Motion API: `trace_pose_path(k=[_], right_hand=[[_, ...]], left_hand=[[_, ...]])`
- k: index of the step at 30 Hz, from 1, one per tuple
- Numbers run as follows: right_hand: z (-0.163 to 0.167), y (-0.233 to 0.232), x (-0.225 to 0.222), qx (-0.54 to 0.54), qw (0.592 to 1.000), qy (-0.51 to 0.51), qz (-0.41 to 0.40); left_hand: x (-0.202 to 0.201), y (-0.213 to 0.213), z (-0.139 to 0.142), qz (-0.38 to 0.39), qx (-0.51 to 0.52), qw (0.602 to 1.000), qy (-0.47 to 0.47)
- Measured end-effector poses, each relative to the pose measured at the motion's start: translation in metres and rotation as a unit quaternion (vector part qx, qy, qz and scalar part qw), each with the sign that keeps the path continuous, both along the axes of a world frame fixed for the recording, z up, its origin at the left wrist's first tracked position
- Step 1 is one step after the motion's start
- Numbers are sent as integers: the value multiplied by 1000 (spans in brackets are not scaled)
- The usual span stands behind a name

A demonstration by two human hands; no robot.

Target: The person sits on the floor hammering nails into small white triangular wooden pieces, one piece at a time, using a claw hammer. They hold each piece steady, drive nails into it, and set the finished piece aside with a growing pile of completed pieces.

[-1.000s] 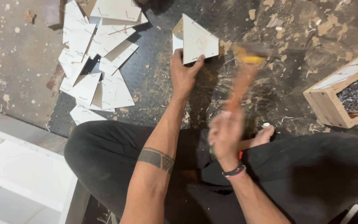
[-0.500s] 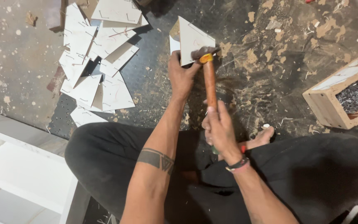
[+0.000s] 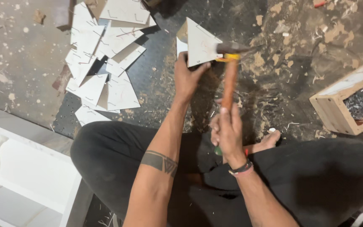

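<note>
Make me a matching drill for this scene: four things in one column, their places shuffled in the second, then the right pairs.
Things:
1. hammer
2. triangular panel
3. wooden box
4. pile of white pieces

Places:
A. at the right edge of the floor, with nails inside
B. on the floor at upper left
C. gripped by the right hand
D. held on edge by the left hand

Pairs: 1-C, 2-D, 3-A, 4-B
</note>
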State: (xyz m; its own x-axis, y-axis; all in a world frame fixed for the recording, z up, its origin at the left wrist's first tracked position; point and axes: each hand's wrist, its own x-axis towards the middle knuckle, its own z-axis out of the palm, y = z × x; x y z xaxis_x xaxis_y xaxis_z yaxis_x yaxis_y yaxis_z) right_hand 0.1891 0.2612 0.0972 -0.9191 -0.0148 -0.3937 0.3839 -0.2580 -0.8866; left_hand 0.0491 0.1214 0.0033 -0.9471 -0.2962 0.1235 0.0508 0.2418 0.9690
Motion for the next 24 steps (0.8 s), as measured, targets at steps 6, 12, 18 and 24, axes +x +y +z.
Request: trace_pose_path(k=[6,12,18,24], right_hand=[[6,6,10,17,993,88,-70],[7,3,-10,164,980,95,69],[17,12,-7,41,994,95,-23],[6,-2,-6,172,981,65,56]], left_hand=[[-1,-10,-1,-37,-37,998,-44],[-7,-9,6,-61,-21,990,-128],[-10,-10,3,-81,-33,995,-46],[-13,-14,-2,-73,-22,994,-75]])
